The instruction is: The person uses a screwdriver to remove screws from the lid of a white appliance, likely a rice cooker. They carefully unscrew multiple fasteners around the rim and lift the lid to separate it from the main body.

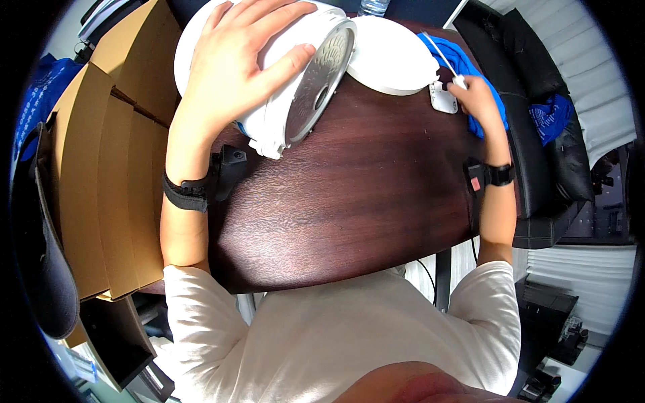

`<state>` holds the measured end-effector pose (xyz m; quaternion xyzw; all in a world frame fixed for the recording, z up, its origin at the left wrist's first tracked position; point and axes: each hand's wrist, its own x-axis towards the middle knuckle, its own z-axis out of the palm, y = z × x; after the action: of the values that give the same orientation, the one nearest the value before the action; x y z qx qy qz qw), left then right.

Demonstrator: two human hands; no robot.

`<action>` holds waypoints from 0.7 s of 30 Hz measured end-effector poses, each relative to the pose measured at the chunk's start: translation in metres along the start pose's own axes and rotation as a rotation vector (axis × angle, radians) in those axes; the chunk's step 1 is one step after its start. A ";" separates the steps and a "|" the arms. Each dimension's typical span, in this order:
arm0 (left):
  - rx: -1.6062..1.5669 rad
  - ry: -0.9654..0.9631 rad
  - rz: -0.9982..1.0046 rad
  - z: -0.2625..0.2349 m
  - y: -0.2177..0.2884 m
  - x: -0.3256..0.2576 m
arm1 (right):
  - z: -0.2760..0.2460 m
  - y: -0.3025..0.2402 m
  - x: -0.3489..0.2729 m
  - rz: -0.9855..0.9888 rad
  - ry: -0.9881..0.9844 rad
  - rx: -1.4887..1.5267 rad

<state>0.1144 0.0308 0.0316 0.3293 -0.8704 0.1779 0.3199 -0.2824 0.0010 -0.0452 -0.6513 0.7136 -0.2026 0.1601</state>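
My left hand (pixel 245 64) lies with fingers spread over a white drum-shaped appliance (pixel 269 111) that is tipped on its side. The appliance's round end shows a grey metallic disc (pixel 312 94) with a dark central hole. At the far right of the table, my right hand (pixel 478 101) is closed round the white handle of a screwdriver (pixel 441 55), its thin shaft pointing away and to the left. Below the screwdriver sits a small white rounded plate (pixel 443 98), close to my right fingers. A round white cover (pixel 393 57) lies between the appliance and the screwdriver.
A blue cloth (pixel 494 101) is bunched at the right edge of the dark wooden table (pixel 349 201). Brown cardboard boxes (pixel 114 188) stand along the left side. A clear bottle (pixel 373 7) is at the far edge, and a black sofa (pixel 537 134) is to the right.
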 end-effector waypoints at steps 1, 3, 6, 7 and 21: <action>-0.010 -0.001 0.001 0.000 0.000 0.001 | 0.003 0.012 -0.008 0.038 0.017 -0.021; -0.023 -0.004 0.005 0.001 -0.001 0.002 | 0.010 0.033 -0.020 0.089 0.032 -0.031; -0.002 0.004 0.025 0.002 -0.003 0.001 | 0.019 0.049 -0.030 0.111 0.047 -0.031; -0.002 0.003 0.027 0.003 -0.003 0.001 | 0.021 0.051 -0.031 0.107 0.035 -0.024; -0.090 0.049 -0.045 -0.004 0.005 0.005 | 0.001 -0.019 -0.103 -0.055 -0.111 0.644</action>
<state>0.1097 0.0335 0.0375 0.3297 -0.8619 0.1392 0.3593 -0.2554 0.1023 -0.0403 -0.5963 0.5851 -0.3862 0.3911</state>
